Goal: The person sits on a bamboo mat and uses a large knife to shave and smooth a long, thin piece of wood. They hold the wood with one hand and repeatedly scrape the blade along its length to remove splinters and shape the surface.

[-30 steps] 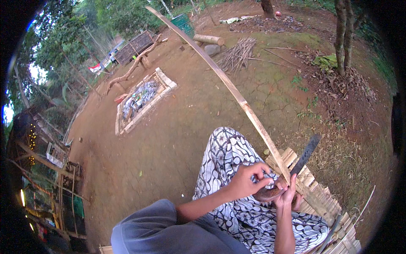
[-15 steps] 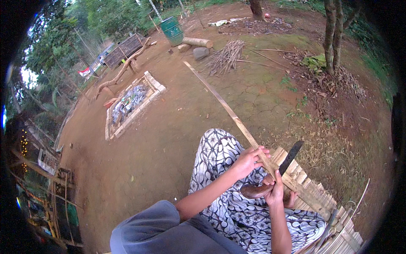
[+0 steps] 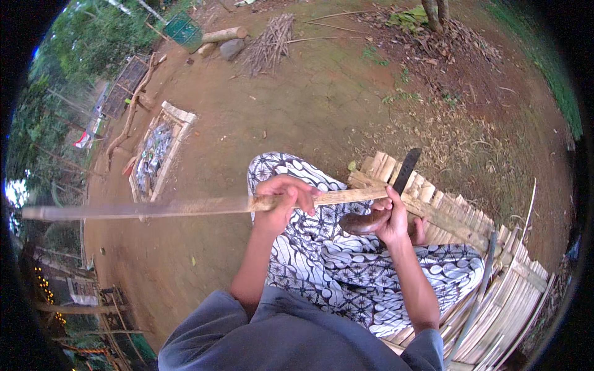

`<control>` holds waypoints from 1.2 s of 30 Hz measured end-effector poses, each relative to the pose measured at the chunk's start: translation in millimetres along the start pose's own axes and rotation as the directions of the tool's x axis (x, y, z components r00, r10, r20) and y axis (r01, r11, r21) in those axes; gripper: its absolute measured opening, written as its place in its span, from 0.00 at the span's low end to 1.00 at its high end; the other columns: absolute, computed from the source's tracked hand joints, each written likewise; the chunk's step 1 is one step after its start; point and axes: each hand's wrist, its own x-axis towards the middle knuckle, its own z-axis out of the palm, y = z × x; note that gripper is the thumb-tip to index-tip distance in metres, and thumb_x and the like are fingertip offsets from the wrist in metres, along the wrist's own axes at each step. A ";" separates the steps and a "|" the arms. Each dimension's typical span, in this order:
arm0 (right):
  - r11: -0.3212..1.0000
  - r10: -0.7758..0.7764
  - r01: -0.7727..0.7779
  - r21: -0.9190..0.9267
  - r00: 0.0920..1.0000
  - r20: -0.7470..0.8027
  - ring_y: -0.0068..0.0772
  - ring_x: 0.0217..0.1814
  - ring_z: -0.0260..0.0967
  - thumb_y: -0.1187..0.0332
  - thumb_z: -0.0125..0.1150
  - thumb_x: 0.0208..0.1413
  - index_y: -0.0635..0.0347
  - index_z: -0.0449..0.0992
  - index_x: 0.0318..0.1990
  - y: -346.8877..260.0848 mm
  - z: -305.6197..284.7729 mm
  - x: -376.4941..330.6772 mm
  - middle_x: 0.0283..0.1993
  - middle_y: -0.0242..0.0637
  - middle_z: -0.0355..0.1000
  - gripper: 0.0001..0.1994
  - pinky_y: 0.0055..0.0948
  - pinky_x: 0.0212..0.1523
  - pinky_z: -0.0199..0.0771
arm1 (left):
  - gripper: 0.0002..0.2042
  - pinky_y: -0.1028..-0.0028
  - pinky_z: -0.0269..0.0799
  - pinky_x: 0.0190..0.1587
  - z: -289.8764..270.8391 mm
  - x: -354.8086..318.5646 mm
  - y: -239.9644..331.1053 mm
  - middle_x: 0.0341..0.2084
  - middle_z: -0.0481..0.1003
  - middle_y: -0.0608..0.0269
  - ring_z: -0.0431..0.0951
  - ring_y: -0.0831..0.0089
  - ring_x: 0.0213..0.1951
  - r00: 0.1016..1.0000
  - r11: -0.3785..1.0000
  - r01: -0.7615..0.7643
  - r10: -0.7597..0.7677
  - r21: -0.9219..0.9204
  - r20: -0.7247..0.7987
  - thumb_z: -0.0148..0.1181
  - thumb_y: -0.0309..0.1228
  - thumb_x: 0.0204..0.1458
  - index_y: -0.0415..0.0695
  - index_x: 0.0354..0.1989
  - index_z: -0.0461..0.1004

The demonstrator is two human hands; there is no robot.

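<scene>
A long, flat bamboo strip (image 3: pixel 349 196) lies nearly level across my lap, its far left part blurred by motion. My left hand (image 3: pixel 281 201) is closed around it near the middle. My right hand (image 3: pixel 393 217) grips the brown, curved wooden handle (image 3: pixel 365 223) of a machete. The dark machete blade (image 3: pixel 408 170) points up and away to the right, just past the strip's right end. My right thumb and fingers also touch that end of the strip. Under both hands are my crossed legs in black-and-white patterned cloth (image 3: pixel 303 260).
I sit on a bamboo-slat bench (image 3: pixel 458 213), with a long dark bar (image 3: pixel 476 294) lying across it. Ahead left, a brick-edged pit (image 3: pixel 170 170) holds ash and litter. Farther off are a stick pile (image 3: pixel 270 46), a log (image 3: pixel 224 34), a grey stone (image 3: pixel 232 49) and a green drum (image 3: pixel 184 32).
The bamboo strip has swung left, from pointing ahead to lying sideways. My left hand has turned and moved left with it. The machete stays in my right hand; the view has tilted down.
</scene>
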 end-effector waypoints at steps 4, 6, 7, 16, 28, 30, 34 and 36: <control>0.998 -0.021 0.024 -0.055 0.998 0.057 0.13 0.17 0.53 0.68 0.57 0.54 0.52 0.63 0.27 0.7 1.7 -1.7 0.18 0.21 0.56 0.09 0.18 0.20 0.60 | 0.12 0.69 0.74 0.42 0.1 -9.5 2.4 0.20 0.73 0.56 0.75 0.71 0.24 0.999 0.981 0.046 -0.044 0.188 -0.014 0.53 0.32 0.55 0.34 0.39 0.69; 0.997 -0.011 0.016 -0.071 0.998 0.065 0.13 0.17 0.53 0.68 0.57 0.55 0.52 0.63 0.28 -0.6 1.5 -2.3 0.18 0.21 0.56 0.08 0.17 0.20 0.59 | 0.10 0.70 0.74 0.41 9.5 -4.9 9.2 0.22 0.73 0.57 0.75 0.71 0.28 0.998 0.965 0.005 0.012 0.263 -0.062 0.54 0.29 0.54 0.34 0.39 0.69; 0.999 0.011 -0.008 -0.038 0.998 0.069 0.13 0.17 0.53 0.66 0.57 0.55 0.52 0.63 0.28 -2.3 1.5 -2.4 0.17 0.21 0.55 0.09 0.17 0.20 0.58 | 0.09 0.70 0.73 0.41 11.2 -2.8 12.3 0.23 0.73 0.58 0.76 0.71 0.29 0.995 0.952 -0.015 0.044 0.305 -0.088 0.54 0.28 0.54 0.35 0.39 0.69; 0.989 -0.144 0.145 0.006 0.977 0.156 0.13 0.17 0.50 0.67 0.52 0.59 0.53 0.62 0.24 -10.0 17.7 -11.8 0.18 0.21 0.55 0.11 0.16 0.21 0.58 | 0.09 0.77 0.72 0.45 -7.1 -14.5 19.4 0.36 0.75 0.57 0.75 0.73 0.41 0.977 0.901 0.214 -0.202 0.377 -0.071 0.56 0.18 0.48 0.35 0.39 0.72; 0.986 -0.162 0.164 -0.019 0.985 0.067 0.15 0.15 0.51 0.64 0.51 0.59 0.51 0.59 0.20 -10.2 12.4 -5.9 0.13 0.22 0.54 0.15 0.16 0.20 0.60 | 0.11 0.68 0.73 0.44 -19.1 -9.3 32.0 0.33 0.76 0.52 0.77 0.66 0.40 0.967 0.973 0.187 -0.158 0.136 -0.199 0.61 0.23 0.47 0.36 0.38 0.70; 0.981 -0.188 0.190 -0.045 0.981 0.056 0.15 0.15 0.52 0.64 0.51 0.59 0.51 0.59 0.19 -10.9 7.2 -3.7 0.13 0.22 0.55 0.16 0.16 0.20 0.61 | 0.11 0.68 0.73 0.44 -19.4 -9.9 30.3 0.33 0.76 0.53 0.77 0.66 0.39 0.967 0.971 0.185 -0.153 0.149 -0.206 0.61 0.24 0.47 0.36 0.38 0.70; 0.982 -0.164 0.172 -0.079 0.981 0.100 0.13 0.16 0.51 0.64 0.54 0.57 0.50 0.60 0.22 -13.0 -0.7 1.0 0.15 0.20 0.53 0.13 0.15 0.19 0.58 | 0.11 0.69 0.73 0.42 -19.7 -12.0 31.8 0.32 0.76 0.54 0.77 0.68 0.38 0.972 0.979 0.142 -0.111 0.147 -0.206 0.61 0.25 0.48 0.38 0.38 0.70; 0.986 -0.151 0.158 -0.053 0.982 0.116 0.13 0.15 0.52 0.63 0.55 0.56 0.49 0.59 0.20 -17.4 3.1 -0.7 0.15 0.20 0.54 0.15 0.15 0.19 0.58 | 0.10 0.70 0.73 0.43 -20.5 -10.6 34.3 0.33 0.76 0.55 0.77 0.69 0.38 0.972 0.985 0.133 -0.108 0.110 -0.208 0.60 0.26 0.48 0.37 0.38 0.70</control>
